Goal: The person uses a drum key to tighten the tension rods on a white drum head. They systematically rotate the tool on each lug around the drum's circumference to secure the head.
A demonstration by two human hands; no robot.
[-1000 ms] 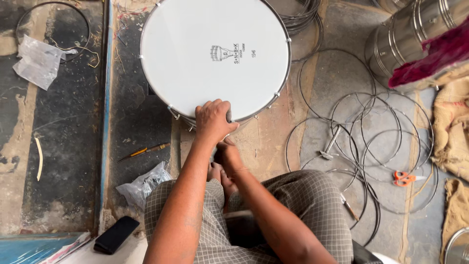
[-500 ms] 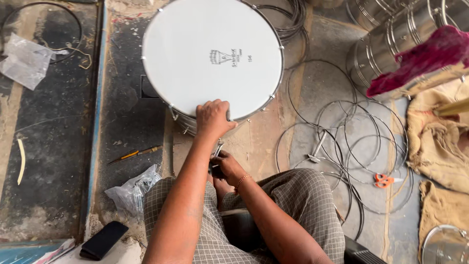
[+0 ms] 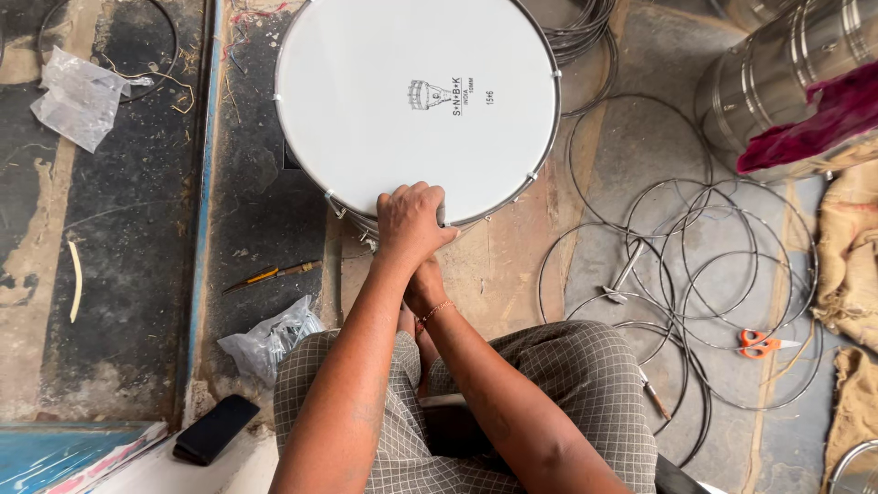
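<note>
While the person sits over the floor, things lie as follows, left to right. Far left: a crumpled clear plastic bag on the dark floor, with a thin wire loop above it. Lower left: a black phone beside a blue board's edge. Next, a yellow-handled screwdriver lies flat, and just below it sits a clear bag of small metal parts. Centre: a white-headed drum with a metal rim and tension lugs stands on the floor in front of the person's knees, head facing up. The left hand rests on the near rim of the drum, fingers curled over the edge, grip closed on the rim. The right hand is tucked under the left wrist, mostly hidden; a thin bracelet shows, and whether its grip is open or closed cannot be told. Right of centre: many thin metal hoops overlap on the floor. Orange-handled scissors lie among them. Upper right: a shiny steel drum shell with a maroon cloth on it. Far right: burlap sacking.
</note>
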